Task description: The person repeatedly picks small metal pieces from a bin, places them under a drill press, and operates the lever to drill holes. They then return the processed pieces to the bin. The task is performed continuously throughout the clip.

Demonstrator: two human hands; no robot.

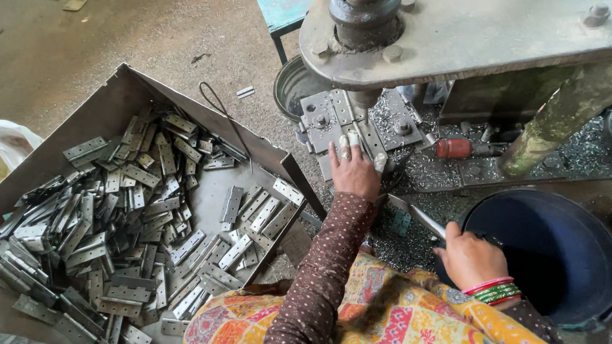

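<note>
One hinge leaf (379, 161) is pinched by the left hand (354, 173) under the press (439, 35). One metal rod (415, 215), gripped by the right hand (470, 259), points up-left toward the press.

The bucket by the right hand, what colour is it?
Dark blue bucket, head view.

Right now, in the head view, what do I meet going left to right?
Plastic bag → metal tray of hinge plates → left hand at the press die → right hand → dark bucket.
</note>
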